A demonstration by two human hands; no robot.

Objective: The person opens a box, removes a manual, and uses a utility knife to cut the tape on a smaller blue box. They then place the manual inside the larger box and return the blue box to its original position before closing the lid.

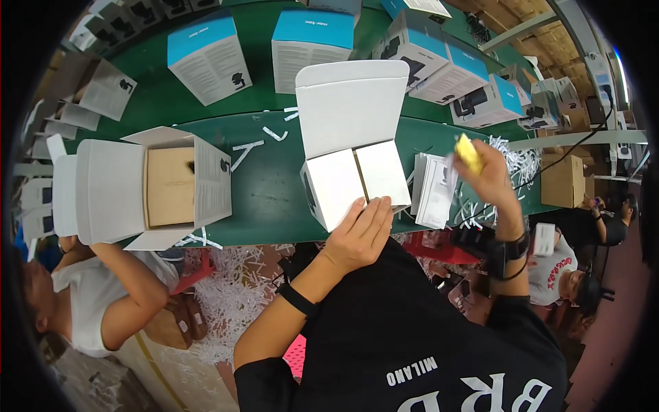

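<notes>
In front of me a white carton (pixel 333 192) stands with its big lid flap (pixel 351 113) raised at the far side. Its two inner flaps are folded in, with a narrow gap between them. My left hand (pixel 360 233) lies on the near edge of these flaps, fingers stretched out flat and holding nothing. To the right, my right hand (pixel 491 175) is lifted over the table, its fingers closed around a small yellow object (pixel 469 152) whose kind I cannot make out. Just left of that hand lies a stack of white printed leaflets (pixel 432 191).
Blue-and-white product boxes (pixel 312 58) line the green table (pixel 264 185) at the back. An open white carton (pixel 110 182) with a brown cardboard insert (pixel 171 185) stands left, near a co-worker (pixel 103 295). Shredded paper (pixel 518 165) is heaped at the right; more covers the floor.
</notes>
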